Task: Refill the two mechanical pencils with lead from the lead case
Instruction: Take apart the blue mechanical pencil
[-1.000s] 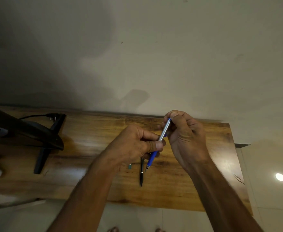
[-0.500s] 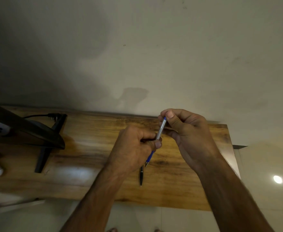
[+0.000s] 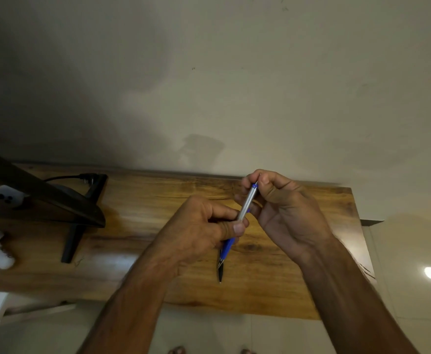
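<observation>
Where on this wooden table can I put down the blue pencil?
Free: the wooden table between the black monitor stand and your left hand, and its right end past your right hand. Crowded beneath the hands, where the slim black pencil lies.

Your left hand (image 3: 201, 233), at frame centre, fingers curled, grips the mechanical pencil (image 3: 246, 204) mid-barrel. Your right hand (image 3: 288, 213), beside it, pinches the upper end between thumb and forefinger.

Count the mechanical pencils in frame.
2. The blue-and-silver pencil is gripped by the left hand, the right hand pinching its top end. The black pencil lies on the wooden table beneath, partly hidden.
</observation>
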